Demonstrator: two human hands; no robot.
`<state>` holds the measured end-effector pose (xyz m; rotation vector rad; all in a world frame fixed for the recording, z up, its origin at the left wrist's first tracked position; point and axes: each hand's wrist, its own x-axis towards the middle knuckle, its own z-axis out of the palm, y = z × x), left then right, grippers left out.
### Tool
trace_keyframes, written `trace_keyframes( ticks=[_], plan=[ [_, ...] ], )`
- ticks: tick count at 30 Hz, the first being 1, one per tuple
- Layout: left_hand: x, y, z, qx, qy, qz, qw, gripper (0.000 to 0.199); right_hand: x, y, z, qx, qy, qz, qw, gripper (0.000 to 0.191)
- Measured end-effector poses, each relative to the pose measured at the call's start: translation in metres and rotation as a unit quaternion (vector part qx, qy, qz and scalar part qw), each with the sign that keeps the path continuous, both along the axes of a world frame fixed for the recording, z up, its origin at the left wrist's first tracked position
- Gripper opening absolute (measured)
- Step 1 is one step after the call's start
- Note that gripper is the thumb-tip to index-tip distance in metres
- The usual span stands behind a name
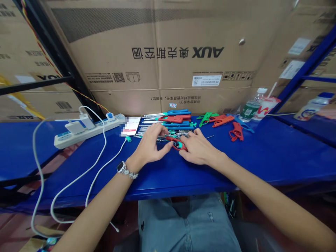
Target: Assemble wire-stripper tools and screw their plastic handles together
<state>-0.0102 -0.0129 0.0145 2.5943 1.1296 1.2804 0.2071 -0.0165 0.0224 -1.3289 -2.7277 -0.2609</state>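
Note:
Between my hands lies a red lighter handle shell point(179, 144) with a finger opening and a bit of green inside. My right hand point(197, 147) is closed on its right end, fingertips pressed to the red plastic. My left hand point(153, 141) hovers at its left end with the thumb spread from the curled fingers. The thumb tip is close to the shell; whether it touches cannot be made out. Just behind are small metal and green parts point(181, 133), partly covered by my fingers. Long-necked lighters with blue handles point(178, 112) and red handles point(174, 119) lie stacked beyond.
Loose green point(207, 118), orange point(223, 120) and red point(236, 132) handle shells lie to the right. A water bottle point(249, 110) and a cup with a straw point(265, 107) stand behind them. A power strip point(89, 131) with white cables sits left. Cardboard boxes point(168, 28) wall the back.

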Motion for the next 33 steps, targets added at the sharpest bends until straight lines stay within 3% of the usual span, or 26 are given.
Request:
trace_keyframes(
  ticks=[1,3,7,12,19,21,24,28,33],
  plan=[
    [0.000,0.000,0.000,0.009,-0.032,0.016,0.999,0.024,0.001,0.001,0.001,-0.003,0.009,-0.006,1.000,0.034],
    [0.003,0.001,-0.002,-0.015,-0.083,0.056,0.995,0.042,0.002,0.004,0.002,-0.009,0.028,-0.018,0.999,0.032],
    [0.014,0.003,-0.008,-0.181,-0.115,0.091,0.972,0.060,0.003,0.005,0.000,-0.014,0.058,-0.030,0.998,0.033],
    [0.032,0.010,-0.014,-0.346,-0.231,0.034,0.909,0.057,-0.004,-0.002,-0.005,-0.025,0.093,-0.047,0.994,0.032],
    [0.070,0.016,-0.009,-0.397,-0.456,-0.034,0.796,0.041,-0.024,-0.010,-0.013,-0.081,0.164,-0.068,0.981,0.038],
    [0.078,0.017,-0.006,-0.402,-0.474,-0.056,0.781,0.042,-0.026,-0.010,-0.013,-0.101,0.176,-0.073,0.976,0.041],
    [0.078,0.023,-0.003,-0.386,-0.444,-0.082,0.805,0.045,-0.021,-0.006,-0.012,-0.094,0.205,-0.045,0.973,0.043],
    [0.065,0.032,0.005,-0.319,-0.329,-0.066,0.886,0.046,-0.007,-0.002,-0.006,-0.088,0.254,0.019,0.963,0.034],
    [0.059,0.030,0.025,-0.256,-0.236,-0.067,0.935,0.041,-0.006,-0.002,0.002,-0.155,0.348,-0.021,0.924,0.055]
  ],
)
